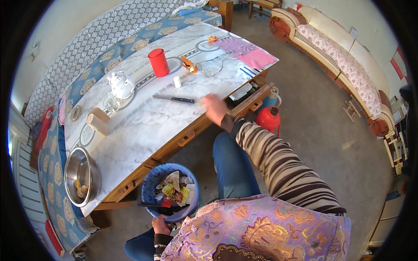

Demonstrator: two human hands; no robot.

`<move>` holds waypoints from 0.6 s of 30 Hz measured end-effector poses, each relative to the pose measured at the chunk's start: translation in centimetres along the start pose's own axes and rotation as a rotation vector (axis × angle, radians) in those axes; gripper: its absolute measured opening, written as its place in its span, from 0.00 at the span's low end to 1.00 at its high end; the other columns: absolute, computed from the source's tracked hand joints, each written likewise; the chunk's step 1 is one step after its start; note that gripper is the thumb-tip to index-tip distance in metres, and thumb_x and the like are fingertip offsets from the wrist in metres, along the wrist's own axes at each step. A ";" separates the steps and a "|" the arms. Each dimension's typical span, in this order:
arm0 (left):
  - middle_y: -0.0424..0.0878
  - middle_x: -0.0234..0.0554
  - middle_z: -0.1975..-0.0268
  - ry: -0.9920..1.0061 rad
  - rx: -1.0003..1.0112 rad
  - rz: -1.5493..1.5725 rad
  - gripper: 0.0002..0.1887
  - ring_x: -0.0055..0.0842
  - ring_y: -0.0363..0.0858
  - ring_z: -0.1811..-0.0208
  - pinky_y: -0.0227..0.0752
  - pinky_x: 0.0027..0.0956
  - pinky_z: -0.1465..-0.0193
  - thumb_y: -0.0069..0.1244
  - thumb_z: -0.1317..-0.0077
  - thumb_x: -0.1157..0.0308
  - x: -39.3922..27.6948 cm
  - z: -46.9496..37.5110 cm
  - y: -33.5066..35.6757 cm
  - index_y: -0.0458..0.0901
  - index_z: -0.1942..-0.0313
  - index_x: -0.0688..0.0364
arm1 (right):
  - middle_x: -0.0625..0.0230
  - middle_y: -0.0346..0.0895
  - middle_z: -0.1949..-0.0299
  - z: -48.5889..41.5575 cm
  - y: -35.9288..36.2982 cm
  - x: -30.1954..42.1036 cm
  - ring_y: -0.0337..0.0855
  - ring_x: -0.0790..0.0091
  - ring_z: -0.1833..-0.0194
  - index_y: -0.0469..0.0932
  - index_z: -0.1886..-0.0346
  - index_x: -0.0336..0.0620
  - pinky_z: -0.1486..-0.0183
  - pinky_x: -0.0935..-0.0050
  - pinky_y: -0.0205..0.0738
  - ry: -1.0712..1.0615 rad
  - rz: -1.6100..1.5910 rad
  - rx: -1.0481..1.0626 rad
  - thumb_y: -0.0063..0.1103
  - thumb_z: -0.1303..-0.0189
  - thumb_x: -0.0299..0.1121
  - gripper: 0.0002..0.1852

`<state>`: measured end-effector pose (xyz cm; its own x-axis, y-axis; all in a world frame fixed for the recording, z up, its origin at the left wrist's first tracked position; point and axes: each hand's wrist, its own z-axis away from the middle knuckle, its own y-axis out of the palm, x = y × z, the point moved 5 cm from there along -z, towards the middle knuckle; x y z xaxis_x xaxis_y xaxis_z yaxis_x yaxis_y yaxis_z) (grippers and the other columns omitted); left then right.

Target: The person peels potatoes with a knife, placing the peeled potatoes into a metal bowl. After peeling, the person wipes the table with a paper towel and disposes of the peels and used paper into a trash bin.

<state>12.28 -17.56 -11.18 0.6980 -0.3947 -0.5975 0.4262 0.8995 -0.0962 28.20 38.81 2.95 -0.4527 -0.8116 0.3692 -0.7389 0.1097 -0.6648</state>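
My left hand (160, 225) grips the near rim of a blue plastic waste bin (192, 208) full of wrappers, crumpled paper and dark sticks. My right hand (214, 108), blurred, is over the near edge of the marble-patterned table (140, 137), beside a part-open drawer (251, 99); whether its fingers hold anything cannot be told. Just left of that hand lies a kitchen knife with a black handle (183, 100), its blade pointing left. Behind the knife stands a small white bottle (177, 82). Eyeglasses (209, 70) and a torn orange wrapper (188, 65) lie farther back.
A red canister (158, 63), a white teapot (121, 85), glass cups (111, 103) and a steel bowl (94, 176) stand on the table. Pink and purple cloths (258, 58) lie at its far right. A red thermos flask (268, 118) stands beside the drawer, on the floor side.
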 end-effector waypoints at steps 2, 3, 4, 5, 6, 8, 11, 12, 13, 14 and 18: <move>0.75 0.36 0.74 -0.023 -0.020 -0.026 0.09 0.25 0.70 0.84 0.62 0.26 0.86 0.47 0.40 0.77 0.2 -0.1 0.7 0.70 0.61 0.52 | 0.60 0.81 0.59 0.5 2.2 2.7 0.80 0.50 0.51 0.82 0.61 0.47 0.47 0.55 0.75 -0.256 -0.428 0.374 0.56 0.45 0.21 0.11; 0.75 0.36 0.74 -0.036 -0.011 0.008 0.09 0.25 0.70 0.84 0.62 0.27 0.86 0.47 0.40 0.77 0.1 0.0 1.0 0.70 0.61 0.52 | 0.60 0.81 0.60 -0.2 1.7 1.5 0.80 0.49 0.51 0.82 0.61 0.46 0.47 0.55 0.75 -0.151 -0.336 0.266 0.55 0.45 0.21 0.11; 0.75 0.37 0.74 -0.047 -0.011 0.026 0.08 0.25 0.71 0.84 0.63 0.27 0.85 0.47 0.39 0.76 0.2 0.2 1.3 0.70 0.61 0.52 | 0.59 0.81 0.60 -1.3 0.6 -0.2 0.80 0.49 0.52 0.82 0.62 0.46 0.47 0.55 0.75 -0.121 -0.272 0.160 0.54 0.44 0.21 0.10; 0.75 0.37 0.74 -0.060 -0.019 0.018 0.08 0.25 0.71 0.84 0.63 0.27 0.85 0.48 0.39 0.76 0.4 0.6 1.4 0.70 0.62 0.53 | 0.58 0.81 0.60 -2.8 -1.1 -2.3 0.80 0.48 0.52 0.81 0.62 0.45 0.47 0.55 0.74 -0.150 -0.223 0.009 0.54 0.43 0.21 0.10; 0.75 0.37 0.74 -0.064 -0.017 0.048 0.08 0.25 0.71 0.83 0.63 0.27 0.85 0.48 0.39 0.76 0.4 1.0 1.6 0.70 0.62 0.53 | 0.55 0.80 0.60 -4.5 -2.5 -5.8 0.79 0.47 0.52 0.81 0.62 0.43 0.48 0.53 0.74 0.016 -0.198 -0.068 0.53 0.42 0.22 0.08; 0.75 0.36 0.73 -0.044 -0.011 0.018 0.08 0.25 0.71 0.83 0.63 0.28 0.85 0.48 0.39 0.76 0.2 1.8 1.8 0.70 0.62 0.53 | 0.50 0.79 0.64 -6.6 -4.9 -12.6 0.79 0.43 0.54 0.82 0.62 0.40 0.52 0.49 0.74 0.220 0.138 -0.071 0.53 0.38 0.23 0.07; 0.75 0.36 0.72 -0.034 -0.013 0.103 0.08 0.26 0.72 0.82 0.62 0.28 0.85 0.48 0.39 0.76 0.1 2.5 2.5 0.71 0.61 0.53 | 0.52 0.79 0.61 -6.6 -4.3 -17.2 0.80 0.44 0.57 0.83 0.65 0.42 0.55 0.48 0.77 0.500 0.456 0.093 0.59 0.41 0.26 0.04; 0.75 0.35 0.72 -0.053 -0.030 0.138 0.08 0.25 0.71 0.82 0.62 0.28 0.85 0.48 0.39 0.76 0.3 2.6 2.6 0.71 0.61 0.53 | 0.53 0.79 0.60 -6.0 -3.7 -15.5 0.80 0.44 0.56 0.83 0.64 0.43 0.55 0.48 0.76 0.334 0.382 0.037 0.60 0.41 0.26 0.04; 0.75 0.35 0.72 -0.054 -0.037 0.157 0.09 0.25 0.71 0.82 0.62 0.28 0.85 0.48 0.39 0.77 0.3 2.6 2.9 0.71 0.61 0.53 | 0.54 0.78 0.59 -5.2 -2.6 -13.1 0.80 0.45 0.55 0.83 0.63 0.44 0.56 0.47 0.76 0.235 0.318 0.055 0.60 0.41 0.26 0.05; 0.75 0.35 0.72 -0.046 -0.053 0.152 0.09 0.25 0.71 0.82 0.62 0.28 0.85 0.49 0.39 0.77 0.4 2.6 2.9 0.71 0.60 0.53 | 0.55 0.78 0.59 -3.8 -1.7 -10.0 0.79 0.45 0.54 0.83 0.61 0.44 0.55 0.48 0.76 0.180 0.258 0.043 0.59 0.42 0.24 0.07; 0.74 0.33 0.73 -0.047 -0.091 0.136 0.10 0.24 0.71 0.82 0.61 0.27 0.85 0.50 0.40 0.77 0.8 2.3 2.8 0.72 0.60 0.52 | 0.59 0.77 0.60 1.4 0.8 5.2 0.79 0.48 0.53 0.81 0.61 0.44 0.54 0.51 0.76 -0.136 -0.082 0.191 0.57 0.43 0.22 0.08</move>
<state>15.36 -15.75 -10.07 0.7725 -0.2745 -0.5727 0.2735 0.9576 -0.0900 25.96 33.90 3.47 -0.3141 -0.8847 0.3445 -0.6564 -0.0598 -0.7520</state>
